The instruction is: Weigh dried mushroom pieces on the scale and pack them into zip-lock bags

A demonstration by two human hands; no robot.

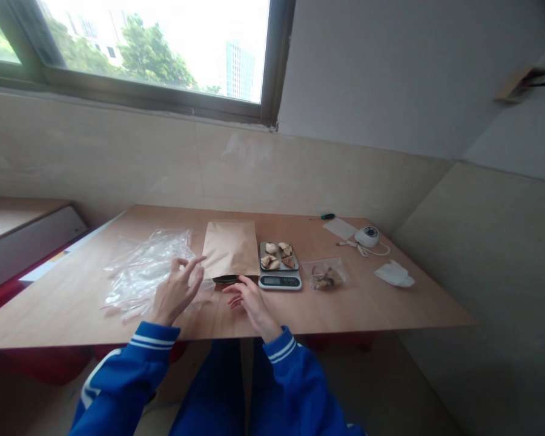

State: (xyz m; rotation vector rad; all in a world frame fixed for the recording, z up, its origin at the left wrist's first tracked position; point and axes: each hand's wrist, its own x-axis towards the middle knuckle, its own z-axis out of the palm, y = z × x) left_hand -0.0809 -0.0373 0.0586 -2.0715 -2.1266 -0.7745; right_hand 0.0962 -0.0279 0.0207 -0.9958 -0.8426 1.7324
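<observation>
A flat brown paper bag (231, 245) lies on the table with its mouth toward me, parted to show a dark inside. My left hand (178, 292) is open above the clear plastic bags, its index finger reaching to the paper bag's left edge. Whether that finger touches the paper I cannot tell. At the bag's mouth is my right hand (251, 301), fingers apart and holding nothing, with a fingertip at the lower edge. Just right of the bag stands a small digital scale (279, 282). Several pale brown, dried-looking pieces (271, 248) rest on its tray.
Clear plastic bags (145, 272) are heaped at left. Right of the scale lies a clear zip bag (324, 274) with brownish pieces. Farther right are a white dome camera (367, 236) with a cable, a crumpled white tissue (394, 275), white paper (340, 228) and a green-handled screwdriver (327, 216).
</observation>
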